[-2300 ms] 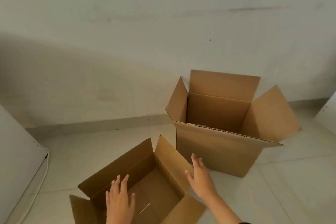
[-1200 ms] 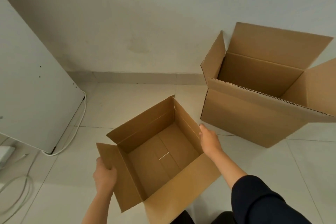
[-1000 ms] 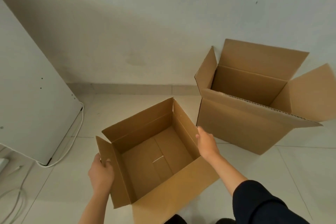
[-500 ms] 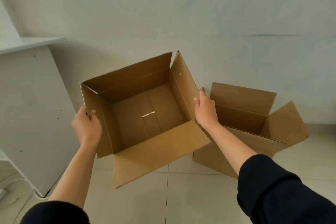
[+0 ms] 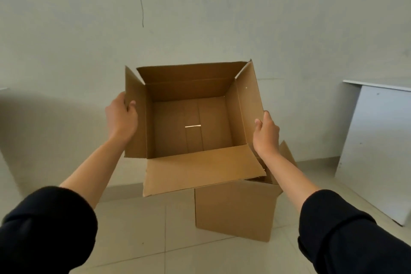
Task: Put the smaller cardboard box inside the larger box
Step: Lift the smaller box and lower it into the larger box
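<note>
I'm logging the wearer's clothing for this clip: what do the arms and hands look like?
Both arms wear dark, near-black sleeves pushed up, leaving the forearms bare. The left hand and right hand are bare: no gloves, rings or watch visible.

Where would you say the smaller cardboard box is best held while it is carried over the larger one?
By its two opposite side flaps, from left and right, as now: left hand on the left flap, right hand on the right. The smaller cardboard box is open-topped and wide, so gripping both sides keeps it level above the larger box.
</note>
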Demonstrator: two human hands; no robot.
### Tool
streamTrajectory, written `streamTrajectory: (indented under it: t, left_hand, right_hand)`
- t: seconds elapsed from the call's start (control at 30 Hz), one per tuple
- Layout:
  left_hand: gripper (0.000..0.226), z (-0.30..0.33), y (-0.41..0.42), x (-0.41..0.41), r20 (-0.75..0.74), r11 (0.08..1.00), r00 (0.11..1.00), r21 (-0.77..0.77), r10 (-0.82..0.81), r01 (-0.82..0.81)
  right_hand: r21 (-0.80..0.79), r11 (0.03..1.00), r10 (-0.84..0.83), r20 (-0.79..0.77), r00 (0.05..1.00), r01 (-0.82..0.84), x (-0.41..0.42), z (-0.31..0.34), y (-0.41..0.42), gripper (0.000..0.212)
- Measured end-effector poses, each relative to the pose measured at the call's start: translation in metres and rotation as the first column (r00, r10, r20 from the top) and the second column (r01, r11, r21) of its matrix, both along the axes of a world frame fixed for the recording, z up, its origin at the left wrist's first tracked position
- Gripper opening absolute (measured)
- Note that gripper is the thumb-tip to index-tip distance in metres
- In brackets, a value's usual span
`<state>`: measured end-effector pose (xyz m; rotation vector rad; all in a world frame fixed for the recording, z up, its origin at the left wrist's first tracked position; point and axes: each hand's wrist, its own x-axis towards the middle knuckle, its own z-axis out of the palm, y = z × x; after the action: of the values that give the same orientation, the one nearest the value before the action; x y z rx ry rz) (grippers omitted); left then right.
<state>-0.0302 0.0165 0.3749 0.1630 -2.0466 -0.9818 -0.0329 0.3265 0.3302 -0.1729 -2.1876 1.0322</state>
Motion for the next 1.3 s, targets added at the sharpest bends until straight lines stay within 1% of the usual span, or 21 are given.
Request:
streamTrajectory:
  t: [0.13,0.27,0.43,0.6,0.77,0.87,0.93,1.0,1.1,1.17,1.2,1.3]
  left_hand:
    - [0.032,0.012,0.040,-0.028,-0.022,0.994,0.993,0.000,-0.112,0.112]
    - [0.034,0.009,0.074,-0.067,-0.002,0.980,0.981,0.020,-0.196,0.196]
    - [0.037,-0.018,0.109,-0.131,0.094,0.971,0.966,0.025,-0.240,0.239]
    - [0.032,-0.063,0.140,-0.191,0.248,0.952,0.923,-0.003,-0.296,0.306]
    - [0.036,-0.126,0.154,-0.239,0.435,0.939,0.850,-0.029,-0.297,0.343]
    - [0.038,-0.154,0.156,-0.257,0.477,0.938,0.828,-0.022,-0.294,0.345]
    - [0.039,-0.165,0.158,-0.265,0.483,0.939,0.824,-0.009,-0.296,0.343]
    - [0.040,-0.173,0.161,-0.270,0.478,0.939,0.823,0.012,-0.307,0.343]
    - [0.046,-0.178,0.166,-0.271,0.473,0.917,0.802,0.033,-0.366,0.398]
    - [0.051,-0.184,0.169,-0.271,0.493,0.888,0.782,-0.041,-0.380,0.458]
    - [0.052,-0.187,0.170,-0.271,0.512,0.873,0.774,-0.088,-0.372,0.479]
    - [0.049,-0.195,0.173,-0.264,0.575,0.825,0.733,-0.166,-0.363,0.540]
  right_hand:
    - [-0.021,0.994,-0.107,-0.015,0.994,0.107,-0.008,0.000,0.039,0.032]
    - [-0.017,0.985,-0.170,-0.002,0.985,0.170,-0.030,-0.014,0.073,0.034]
    - [-0.004,0.976,-0.217,0.048,0.975,0.217,-0.069,-0.051,0.109,0.033]
    - [0.039,0.975,-0.223,0.203,0.954,0.219,-0.109,-0.096,0.136,0.031]
    - [0.078,0.978,-0.209,0.347,0.914,0.194,-0.133,-0.143,0.150,0.032]
    - [0.126,0.979,-0.198,0.408,0.891,0.160,-0.143,-0.165,0.153,0.025]
    - [0.146,0.980,-0.189,0.441,0.877,0.138,-0.149,-0.172,0.155,0.024]
    - [0.160,0.981,-0.171,0.469,0.867,0.107,-0.155,-0.176,0.158,0.029]
    - [0.131,0.991,-0.088,0.473,0.876,0.029,-0.165,-0.180,0.161,0.052]
    - [0.113,0.993,-0.025,0.473,0.881,-0.032,-0.170,-0.182,0.160,0.063]
    - [0.113,0.992,-0.004,0.480,0.877,-0.057,-0.171,-0.183,0.159,0.062]
    - [0.189,0.978,-0.019,0.497,0.868,-0.087,-0.170,-0.191,0.155,0.046]
